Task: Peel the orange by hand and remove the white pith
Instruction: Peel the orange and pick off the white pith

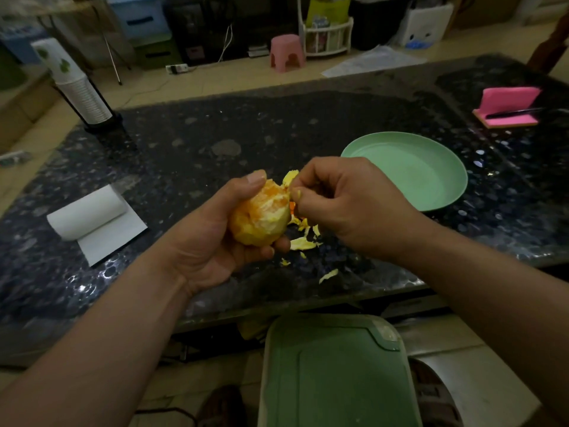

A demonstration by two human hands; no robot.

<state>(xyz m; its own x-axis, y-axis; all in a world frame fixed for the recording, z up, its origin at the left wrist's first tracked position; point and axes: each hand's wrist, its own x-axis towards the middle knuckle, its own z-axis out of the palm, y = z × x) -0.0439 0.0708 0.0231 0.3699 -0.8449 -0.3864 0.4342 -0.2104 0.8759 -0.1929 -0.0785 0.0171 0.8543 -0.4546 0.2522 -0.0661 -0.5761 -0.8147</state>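
Observation:
My left hand [212, 241] grips a peeled orange [261, 214] above the dark stone table [184, 149]; its thumb lies over the top of the fruit. Orange flesh shows near the top, and pale pith covers the lower part. My right hand [348, 204] pinches a strip of pith [291, 177] at the orange's upper right side. Several scraps of peel and pith [303, 241] lie on the table under and just in front of my hands.
A green plate [431, 174] sits right of my hands. A paper towel roll [89, 214] lies at left, a cup stack [80, 87] at back left, a pink sponge with a knife [508, 109] at far right. A green board [335, 374] is below the table's edge.

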